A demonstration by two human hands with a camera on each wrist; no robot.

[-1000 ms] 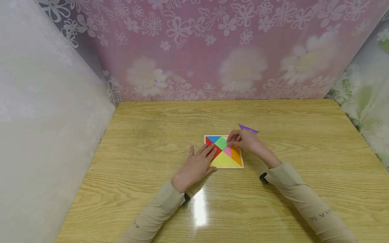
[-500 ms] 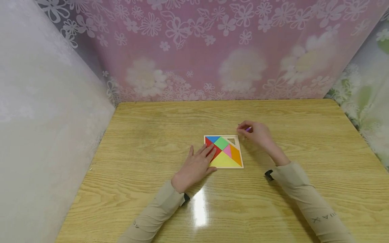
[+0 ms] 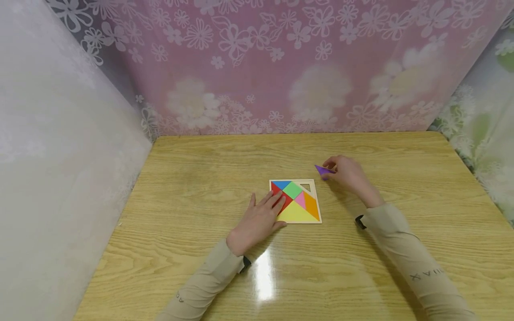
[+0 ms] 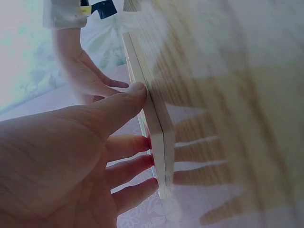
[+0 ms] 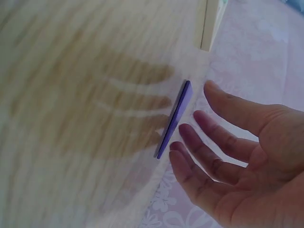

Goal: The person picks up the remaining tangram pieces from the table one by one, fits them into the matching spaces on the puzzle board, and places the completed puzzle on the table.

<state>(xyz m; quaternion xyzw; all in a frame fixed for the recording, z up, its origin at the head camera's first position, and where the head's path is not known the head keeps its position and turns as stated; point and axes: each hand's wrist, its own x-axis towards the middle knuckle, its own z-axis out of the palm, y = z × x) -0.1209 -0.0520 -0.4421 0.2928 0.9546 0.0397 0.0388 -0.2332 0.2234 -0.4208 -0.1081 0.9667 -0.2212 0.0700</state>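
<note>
A square wooden tangram tray lies on the table, with colored pieces set in it. Its upper right corner has a bare recess with a triangular hole. My left hand rests flat across the red triangle. In the left wrist view its thumb touches the tray's edge. Beyond the tray's upper right corner, a purple triangle lies on the tabletop. My right hand is right over it, fingers spread and slightly bent, a gap showing between fingertips and piece in the right wrist view.
The tray also holds blue, green, pink, orange and yellow pieces. A wooden table carries everything. Floral curtains hang behind it and at the sides.
My right hand has moved from the tray's upper right corner to the purple triangle, whose visible outline has shifted slightly. The left hand has stayed in place.
</note>
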